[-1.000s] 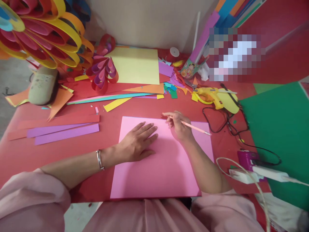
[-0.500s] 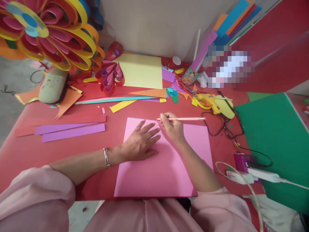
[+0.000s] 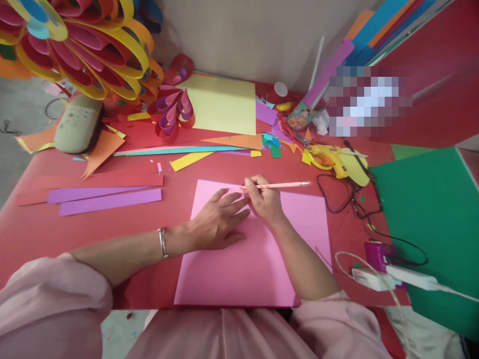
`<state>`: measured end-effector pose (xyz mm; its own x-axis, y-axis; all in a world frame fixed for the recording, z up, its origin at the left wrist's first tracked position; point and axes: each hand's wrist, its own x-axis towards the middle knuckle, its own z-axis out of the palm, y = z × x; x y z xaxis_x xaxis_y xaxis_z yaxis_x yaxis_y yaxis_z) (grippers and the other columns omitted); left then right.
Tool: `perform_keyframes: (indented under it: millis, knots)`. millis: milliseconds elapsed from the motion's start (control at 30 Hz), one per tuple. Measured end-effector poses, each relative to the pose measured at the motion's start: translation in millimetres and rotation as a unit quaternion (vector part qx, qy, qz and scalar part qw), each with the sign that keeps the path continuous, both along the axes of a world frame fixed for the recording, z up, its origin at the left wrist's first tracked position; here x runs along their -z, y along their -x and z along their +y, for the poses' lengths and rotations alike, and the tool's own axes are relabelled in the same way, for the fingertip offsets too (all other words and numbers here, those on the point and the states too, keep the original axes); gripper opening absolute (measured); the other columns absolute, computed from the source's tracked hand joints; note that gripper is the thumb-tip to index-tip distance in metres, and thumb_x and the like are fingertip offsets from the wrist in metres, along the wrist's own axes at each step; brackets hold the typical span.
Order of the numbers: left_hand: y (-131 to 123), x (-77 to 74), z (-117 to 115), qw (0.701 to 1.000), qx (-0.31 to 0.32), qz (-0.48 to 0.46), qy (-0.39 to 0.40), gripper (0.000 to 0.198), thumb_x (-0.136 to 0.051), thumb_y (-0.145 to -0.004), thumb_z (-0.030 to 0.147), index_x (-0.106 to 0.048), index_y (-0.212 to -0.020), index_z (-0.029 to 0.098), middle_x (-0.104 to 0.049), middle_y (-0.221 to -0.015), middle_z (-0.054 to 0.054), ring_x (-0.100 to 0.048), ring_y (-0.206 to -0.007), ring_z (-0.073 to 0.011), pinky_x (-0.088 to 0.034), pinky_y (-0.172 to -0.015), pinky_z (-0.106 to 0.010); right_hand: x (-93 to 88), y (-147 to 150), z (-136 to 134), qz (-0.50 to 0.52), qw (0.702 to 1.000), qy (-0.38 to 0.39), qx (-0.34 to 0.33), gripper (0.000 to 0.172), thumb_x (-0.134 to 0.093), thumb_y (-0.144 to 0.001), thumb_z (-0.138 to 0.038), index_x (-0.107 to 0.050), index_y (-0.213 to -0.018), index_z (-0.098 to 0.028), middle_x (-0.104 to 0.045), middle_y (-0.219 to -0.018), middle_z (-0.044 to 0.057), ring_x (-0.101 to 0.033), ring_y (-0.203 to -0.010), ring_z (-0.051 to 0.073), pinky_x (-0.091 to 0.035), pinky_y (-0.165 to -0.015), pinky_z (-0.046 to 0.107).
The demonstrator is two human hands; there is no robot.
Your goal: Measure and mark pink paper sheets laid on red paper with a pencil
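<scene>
A large pink sheet of paper [image 3: 239, 279] lies flat at the front of the red table. My left hand [image 3: 220, 219] rests palm down on it, fingers spread, a silver bangle round the wrist. Between the closed fingers of my right hand [image 3: 265, 199] is a pink pencil [image 3: 288, 185]. Its tip points left, close to the sheet's far edge and just beyond the left fingertips; whether it touches the paper I cannot tell. The pencil's back end sticks out to the right, beyond the hand.
Purple strips [image 3: 112, 202] lie left of the sheet. Farther back are a yellow sheet [image 3: 224, 104], a looped paper flower [image 3: 82, 50] and a beige device [image 3: 79, 124]. At right stand a yellow glue gun [image 3: 333, 157], black cable, a white plug [image 3: 411, 276] and a green board [image 3: 434, 219].
My right hand and the pencil have shifted slightly left, toward my left fingertips. The pencil's back end has tilted a little. The whole view has turned slightly; my left hand stays on the sheet.
</scene>
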<state>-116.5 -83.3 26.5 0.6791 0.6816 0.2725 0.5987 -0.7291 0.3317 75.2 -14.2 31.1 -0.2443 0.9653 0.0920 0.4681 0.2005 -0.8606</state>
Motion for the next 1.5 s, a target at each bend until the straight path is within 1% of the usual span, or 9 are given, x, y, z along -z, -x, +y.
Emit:
perform_keyframes:
  millis: [267, 367, 633, 833, 1033, 1233, 1367, 1500]
  knots:
    - [0.4, -0.8, -1.5, 1.000, -0.008, 0.006, 0.002, 0.055, -0.064, -0.099, 0.052, -0.066, -0.140, 0.016, -0.063, -0.150, -0.017, -0.053, -0.141, -0.0418, -0.036, -0.118, -0.069, 1.3, -0.6, 2.6, 0.003, 1.000, -0.013, -0.021, 0.037, -0.052, -0.105, -0.054, -0.060, -0.081, -0.026, -0.070, -0.073, 0.001, -0.066, -0.071, 0.018, -0.048, -0.070, 0.031]
    - [0.6, -0.9, -1.6, 1.000, -0.007, 0.009, 0.009, 0.055, -0.064, -0.099, 0.053, -0.066, -0.141, 0.017, -0.063, -0.151, -0.018, -0.053, -0.142, -0.0419, -0.034, -0.119, -0.069, 1.2, -0.5, 2.7, -0.001, 1.000, -0.011, -0.020, 0.037, -0.052, -0.105, -0.054, -0.060, -0.082, -0.026, -0.070, -0.073, 0.001, -0.066, -0.071, 0.018, -0.048, -0.070, 0.031]
    - [-0.2, -1.8, -1.5, 1.000, -0.009, 0.011, 0.006, 0.054, -0.063, -0.099, 0.053, -0.068, -0.138, 0.015, -0.063, -0.151, -0.018, -0.053, -0.142, -0.0412, -0.035, -0.118, -0.069, 0.9, 0.3, 1.9, -0.004, 1.000, -0.003, -0.012, 0.035, -0.051, -0.106, -0.052, -0.061, -0.086, -0.026, -0.069, -0.072, 0.000, -0.066, -0.071, 0.017, -0.048, -0.071, 0.030]
    - [-0.5, -3.0, -1.3, 1.000, -0.009, 0.011, 0.006, 0.055, -0.064, -0.099, 0.052, -0.068, -0.138, 0.014, -0.063, -0.152, -0.018, -0.054, -0.141, -0.0413, -0.036, -0.117, -0.069, 1.4, 0.1, 2.8, -0.004, 0.999, -0.025, -0.022, 0.034, -0.051, -0.106, -0.049, -0.060, -0.083, -0.025, -0.069, -0.072, 0.000, -0.066, -0.071, 0.017, -0.048, -0.069, 0.029]
    - [-0.2, -2.8, -2.2, 1.000, -0.011, 0.012, 0.000, 0.054, -0.063, -0.099, 0.053, -0.068, -0.138, 0.015, -0.064, -0.151, -0.017, -0.055, -0.141, -0.0405, -0.037, -0.117, -0.068, 3.0, -0.1, 3.6, -0.007, 0.999, -0.031, -0.020, 0.032, -0.051, -0.106, -0.048, -0.061, -0.085, -0.025, -0.070, -0.075, 0.000, -0.066, -0.072, 0.017, -0.048, -0.070, 0.029]
    - [-0.3, -1.7, -1.8, 1.000, -0.012, 0.008, -0.007, 0.054, -0.063, -0.099, 0.052, -0.068, -0.137, 0.015, -0.064, -0.150, -0.017, -0.056, -0.140, -0.0403, -0.037, -0.117, -0.068, 1.9, -0.4, 4.0, -0.009, 0.998, -0.051, -0.028, 0.032, -0.051, -0.106, -0.045, -0.060, -0.082, -0.025, -0.066, -0.072, -0.001, -0.064, -0.070, 0.016, -0.046, -0.068, 0.028]
    - [-0.5, -0.7, -1.6, 1.000, -0.014, 0.006, -0.011, 0.055, -0.064, -0.099, 0.053, -0.067, -0.138, 0.015, -0.065, -0.149, -0.017, -0.056, -0.140, -0.0406, -0.037, -0.117, -0.068, 1.8, 0.0, 4.1, -0.010, 0.998, -0.048, -0.030, 0.032, -0.051, -0.106, -0.045, -0.060, -0.082, -0.025, -0.066, -0.071, -0.001, -0.063, -0.069, 0.015, -0.046, -0.068, 0.028]
    - [-0.5, -0.6, -1.7, 1.000, -0.018, 0.013, -0.008, 0.053, -0.064, -0.099, 0.054, -0.068, -0.137, 0.017, -0.065, -0.149, -0.016, -0.055, -0.141, -0.0393, -0.036, -0.118, -0.067, 1.7, -0.2, 4.5, -0.012, 0.998, -0.047, -0.026, 0.032, -0.051, -0.106, -0.045, -0.059, -0.083, -0.025, -0.067, -0.072, -0.001, -0.064, -0.070, 0.016, -0.046, -0.069, 0.028]
